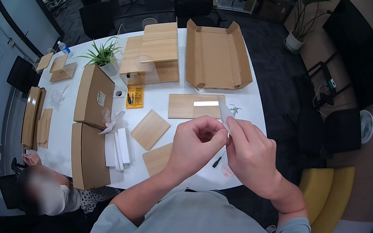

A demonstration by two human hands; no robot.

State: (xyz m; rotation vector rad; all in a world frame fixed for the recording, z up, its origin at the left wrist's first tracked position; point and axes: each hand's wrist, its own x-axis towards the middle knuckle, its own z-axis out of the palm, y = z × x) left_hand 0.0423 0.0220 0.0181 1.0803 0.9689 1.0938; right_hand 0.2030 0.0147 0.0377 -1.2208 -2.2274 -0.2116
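Observation:
Above the white table's near edge, my left hand (195,145) and my right hand (253,158) meet, fingertips pinched around a thin translucent white strip (223,107) that stands upright between them. The exact grip is partly hidden by my fingers. Just beyond lies a light wooden board (179,105) with a white strip (206,104) on it. Small metal pieces (234,109), perhaps screws, are heaped at its right end. A black-handled screwdriver (217,162) rests below my hands. Two more wooden panels (151,129) lie left, one partly behind my left hand.
Cardboard boxes (87,153) stand left, beside folded white pieces (116,148). An open carton (219,58) and a wooden shelf unit (162,48) occupy the far side. Between them and me sits a yellow tool case (135,96). Another person (55,189) sits at the left.

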